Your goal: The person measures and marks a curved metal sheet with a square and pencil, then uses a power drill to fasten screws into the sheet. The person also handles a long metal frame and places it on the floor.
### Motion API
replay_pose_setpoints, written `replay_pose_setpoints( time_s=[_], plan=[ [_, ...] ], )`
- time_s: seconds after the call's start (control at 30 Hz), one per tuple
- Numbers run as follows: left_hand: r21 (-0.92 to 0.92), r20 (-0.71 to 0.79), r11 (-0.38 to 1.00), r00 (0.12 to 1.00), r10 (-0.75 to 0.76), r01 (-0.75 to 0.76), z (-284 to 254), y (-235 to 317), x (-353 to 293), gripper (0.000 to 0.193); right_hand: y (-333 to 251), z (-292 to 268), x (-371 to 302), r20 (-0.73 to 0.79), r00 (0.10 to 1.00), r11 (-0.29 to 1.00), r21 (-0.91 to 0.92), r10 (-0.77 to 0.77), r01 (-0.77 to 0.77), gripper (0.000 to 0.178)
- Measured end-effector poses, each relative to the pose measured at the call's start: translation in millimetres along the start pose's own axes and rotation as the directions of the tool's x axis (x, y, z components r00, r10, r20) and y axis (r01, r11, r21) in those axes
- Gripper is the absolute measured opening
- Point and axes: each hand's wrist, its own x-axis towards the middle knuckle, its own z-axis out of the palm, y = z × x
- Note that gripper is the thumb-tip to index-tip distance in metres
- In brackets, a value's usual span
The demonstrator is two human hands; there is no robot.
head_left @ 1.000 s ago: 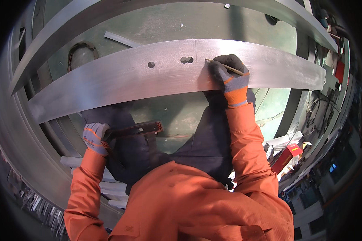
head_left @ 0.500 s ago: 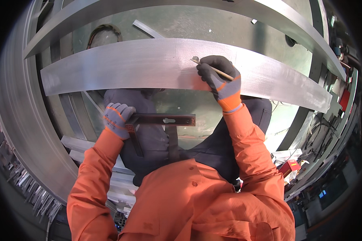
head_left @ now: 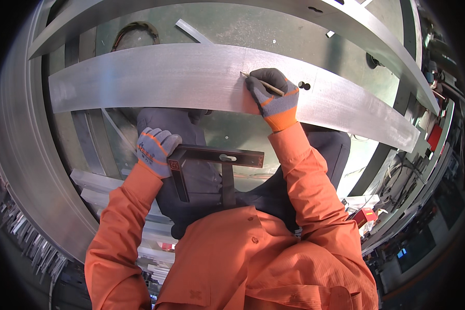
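Note:
A wide silvery metal bar [head_left: 155,77] lies across in front of me. My right hand [head_left: 274,93], in a grey and orange glove with dark fingers, is closed round a pencil [head_left: 271,88]. Its point is at the bar's surface, a little left of the fingers; contact is hard to judge. A dark hole [head_left: 304,86] pierces the bar to the right of this hand. Below the bar, my gloved left hand [head_left: 157,147] grips a black try square [head_left: 212,154] by its corner, over my leg. One arm of the square points right, the shorter one toward me.
Another metal bar [head_left: 377,39] runs across beyond the first. At the left stands a broad metal profile [head_left: 23,134]. A thin metal strip [head_left: 192,31] and a coiled cable [head_left: 134,30] lie on the green floor. At the lower right is a red box [head_left: 364,217].
My right hand with the pencil has moved slightly left along the bar, and the hole now shows. The square has tilted a little and shifted right in my left hand.

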Motion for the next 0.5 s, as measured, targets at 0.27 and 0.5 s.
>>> replay_pose_setpoints(
  time_s=[0.27, 0.5],
  plan=[
    [0.010, -0.126, 0.999, 0.991, 0.040, -0.039, 0, 4, 11, 0.023, 0, 1, 1, 0.006, 1.000, 1.000, 0.014, 0.008, -0.008, 0.015],
    [-0.006, -0.121, 0.999, 0.992, 0.034, -0.035, -3, 7, 17, 0.023, -3, -1, 4, 0.020, 0.999, 0.999, 0.013, 0.034, -0.034, 0.014]
  ],
)
